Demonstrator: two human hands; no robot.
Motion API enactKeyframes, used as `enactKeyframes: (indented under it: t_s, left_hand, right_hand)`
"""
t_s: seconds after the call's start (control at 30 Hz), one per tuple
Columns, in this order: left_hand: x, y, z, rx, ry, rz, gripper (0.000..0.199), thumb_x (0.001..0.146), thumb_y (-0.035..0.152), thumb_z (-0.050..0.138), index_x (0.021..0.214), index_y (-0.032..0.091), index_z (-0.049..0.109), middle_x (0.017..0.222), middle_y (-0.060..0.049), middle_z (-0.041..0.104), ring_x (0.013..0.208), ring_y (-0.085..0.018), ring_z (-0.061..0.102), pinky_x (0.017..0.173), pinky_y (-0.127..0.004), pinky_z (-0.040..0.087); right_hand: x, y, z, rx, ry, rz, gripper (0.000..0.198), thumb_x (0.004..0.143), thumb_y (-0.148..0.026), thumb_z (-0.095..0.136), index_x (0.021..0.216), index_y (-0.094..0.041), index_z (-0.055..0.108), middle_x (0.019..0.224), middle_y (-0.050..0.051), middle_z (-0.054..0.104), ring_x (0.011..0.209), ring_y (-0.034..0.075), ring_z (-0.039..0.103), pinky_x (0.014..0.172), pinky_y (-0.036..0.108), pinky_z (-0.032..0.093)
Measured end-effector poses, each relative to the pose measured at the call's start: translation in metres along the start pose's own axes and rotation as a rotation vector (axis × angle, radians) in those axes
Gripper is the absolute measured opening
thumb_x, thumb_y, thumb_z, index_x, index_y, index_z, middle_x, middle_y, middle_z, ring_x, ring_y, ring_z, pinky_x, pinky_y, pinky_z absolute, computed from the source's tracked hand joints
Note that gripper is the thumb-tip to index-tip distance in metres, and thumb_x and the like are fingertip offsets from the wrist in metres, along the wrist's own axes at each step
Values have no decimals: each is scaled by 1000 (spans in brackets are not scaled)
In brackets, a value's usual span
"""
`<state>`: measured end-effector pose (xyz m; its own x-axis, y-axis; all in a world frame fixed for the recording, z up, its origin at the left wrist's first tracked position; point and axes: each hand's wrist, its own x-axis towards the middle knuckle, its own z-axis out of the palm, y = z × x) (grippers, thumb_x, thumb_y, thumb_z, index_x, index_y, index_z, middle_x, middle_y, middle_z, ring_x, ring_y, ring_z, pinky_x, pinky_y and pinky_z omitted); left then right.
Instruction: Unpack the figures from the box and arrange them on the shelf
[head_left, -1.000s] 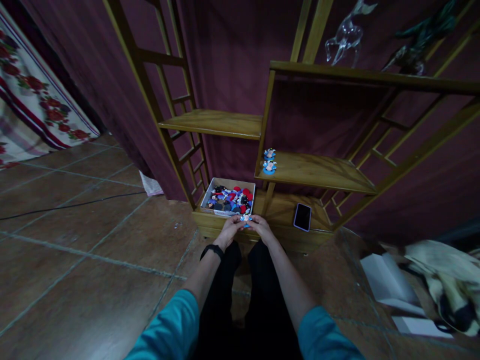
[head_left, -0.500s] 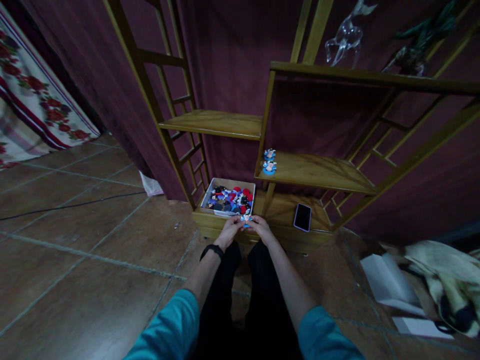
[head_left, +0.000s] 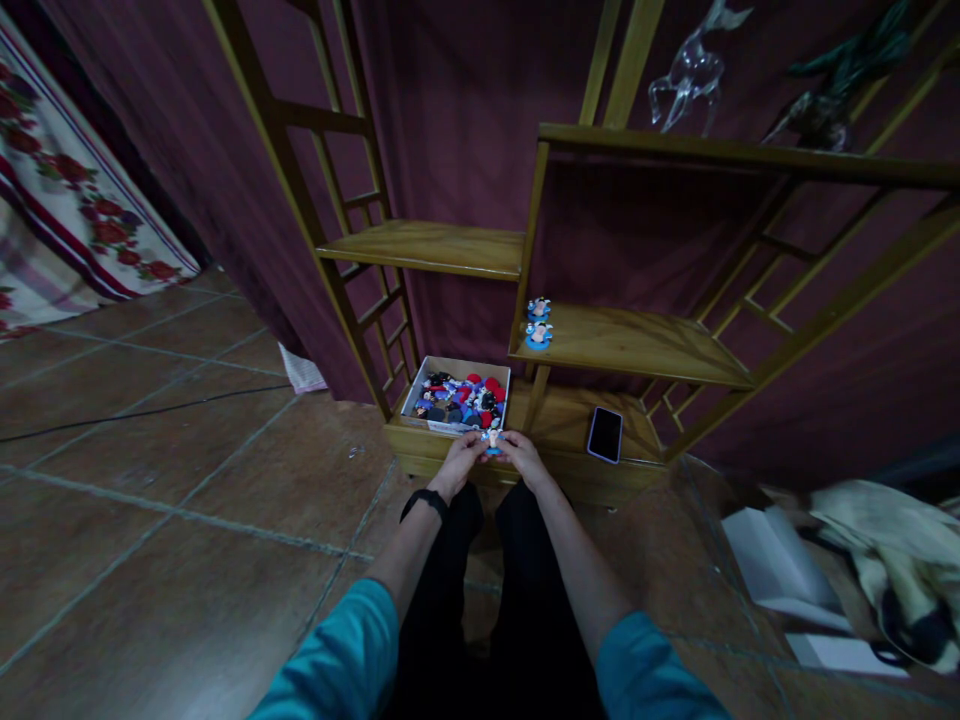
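Observation:
A small toy figurine [head_left: 493,440] in white and pink on a blue base is held between my two hands. My left hand [head_left: 462,460] pinches its left side, and my right hand [head_left: 521,455] grips the right side. Just beyond my hands, an open cardboard box [head_left: 420,420] holds several jumbled figures in red, purple and black. Two similar figurines with round blue bases, a front one [head_left: 538,335] and a rear one [head_left: 538,308], stand upright at the left end of the middle shelf [head_left: 637,345].
A phone [head_left: 605,435] lies on the low wooden ledge to the right. A clear glass deer [head_left: 690,75] and a dark green statue [head_left: 832,85] stand on the upper shelf. White packaging [head_left: 784,570] rests on the floor at right, and a black cable [head_left: 150,411] crosses the tiles at left.

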<state>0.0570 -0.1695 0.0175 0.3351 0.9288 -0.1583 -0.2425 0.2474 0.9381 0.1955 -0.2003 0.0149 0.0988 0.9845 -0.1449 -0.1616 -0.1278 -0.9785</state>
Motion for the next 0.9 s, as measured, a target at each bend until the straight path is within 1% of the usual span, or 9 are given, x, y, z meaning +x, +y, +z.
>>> enactKeyframes:
  t_s: [0.17, 0.47, 0.9]
  left_hand:
    - [-1, 2, 2, -16, 15, -12, 29, 55, 32, 76, 74, 13, 64, 67, -3, 61, 52, -8, 51, 50, -20, 39]
    - [-3, 2, 3, -27, 30, 0, 27, 55, 33, 75, 69, 14, 62, 63, 0, 58, 51, -7, 50, 50, -20, 40]
    - [-1, -2, 1, -10, 45, -8, 26, 56, 34, 74, 69, 14, 62, 66, -1, 59, 55, -9, 52, 52, -21, 40]
  right_hand:
    - [0, 0, 1, -1, 44, 4, 32, 64, -45, 65, 84, -20, 64, 84, 1, 65, 69, 14, 61, 64, 27, 51]
    - [2, -1, 1, 18, 57, 19, 29, 63, -45, 65, 76, -19, 62, 73, 0, 64, 62, 12, 59, 61, 27, 51]
    - [4, 2, 0, 35, 59, 45, 27, 63, -43, 64, 76, -19, 61, 72, 0, 62, 60, 12, 58, 61, 28, 51]
